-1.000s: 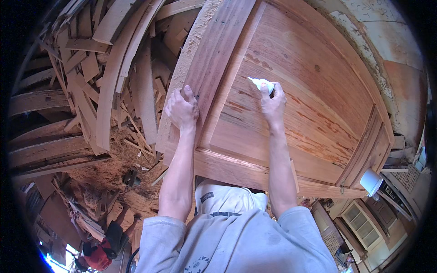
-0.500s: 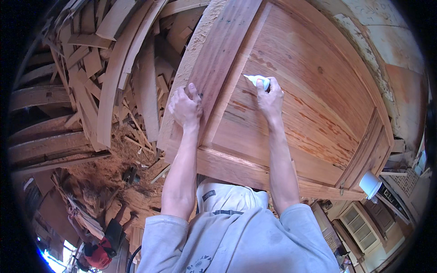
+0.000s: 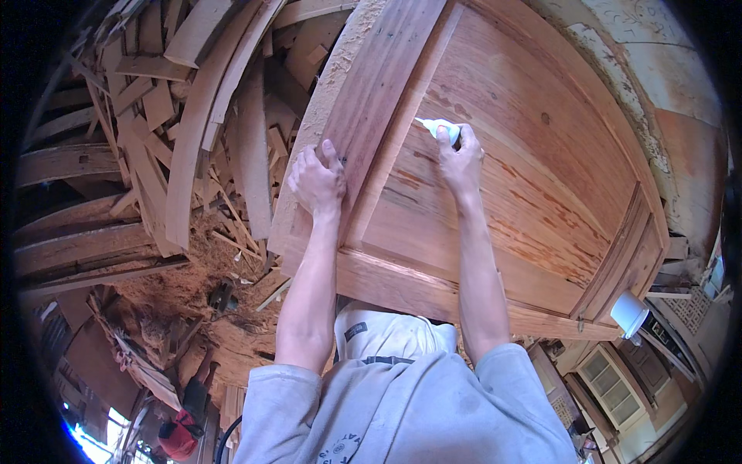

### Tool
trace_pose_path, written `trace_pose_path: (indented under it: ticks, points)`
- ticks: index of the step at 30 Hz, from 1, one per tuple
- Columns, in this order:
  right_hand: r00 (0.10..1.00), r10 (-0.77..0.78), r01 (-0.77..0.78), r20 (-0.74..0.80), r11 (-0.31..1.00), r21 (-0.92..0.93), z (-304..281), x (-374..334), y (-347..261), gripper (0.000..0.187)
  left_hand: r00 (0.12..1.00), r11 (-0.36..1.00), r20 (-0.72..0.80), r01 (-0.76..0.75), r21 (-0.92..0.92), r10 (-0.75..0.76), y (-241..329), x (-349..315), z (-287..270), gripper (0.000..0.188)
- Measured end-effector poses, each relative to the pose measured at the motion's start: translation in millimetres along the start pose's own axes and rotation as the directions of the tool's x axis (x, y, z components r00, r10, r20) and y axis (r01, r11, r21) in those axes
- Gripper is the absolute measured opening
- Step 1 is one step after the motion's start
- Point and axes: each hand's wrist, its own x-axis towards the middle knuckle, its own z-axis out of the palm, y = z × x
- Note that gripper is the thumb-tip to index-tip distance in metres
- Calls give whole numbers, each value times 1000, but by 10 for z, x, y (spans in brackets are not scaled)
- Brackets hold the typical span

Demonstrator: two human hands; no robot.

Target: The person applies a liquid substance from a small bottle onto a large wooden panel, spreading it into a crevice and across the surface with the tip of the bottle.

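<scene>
A wooden panelled door (image 3: 510,108) lies in front of me, with reddish wet-looking streaks along its grain. My right hand (image 3: 462,164) grips a small white squeeze bottle (image 3: 440,130) with a pointed nozzle. The nozzle points left, toward the joint between the inner panel and the long side piece (image 3: 382,85). My left hand (image 3: 317,182) rests on that side piece near its outer edge. Its fingers are curled and its thumb points up; whatever may be inside them is hidden.
Offcuts and boards (image 3: 158,108) are heaped at the left, above sawdust (image 3: 166,267). A white tub (image 3: 629,311) stands by the door's right corner. A person in red (image 3: 179,435) is at the lower left. A pale glazed cabinet frame (image 3: 610,387) stands lower right.
My right hand and the bottle have shifted very slightly to the right. My left hand stays nearly in place. The person in red has moved a little rightward.
</scene>
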Motion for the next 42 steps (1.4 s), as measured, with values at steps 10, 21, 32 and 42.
trace_pose_path:
  ticks: [10, 21, 32, 42]
  points:
    - [998, 30, -32, -56, 999, -43, -53, -15, 78, 32, 1000, 1000, 4, -7, 11, 6, -1, 3, -22, 59]
    - [990, 54, -55, -127, 998, -6, -137, 28, 155, 33, 1000, 1000, 12, 3, 12, -3, -35, 10, 9, 52]
    - [998, -4, 4, -65, 1000, -1, 100, 163, 31, 32, 1000, 1000, 1, -3, 5, 3, -9, 8, -14, 58]
    - [980, -34, 21, -197, 997, -68, -159, 100, 269, 29, 1000, 1000, 7, 8, -4, -8, -12, 3, -13, 54]
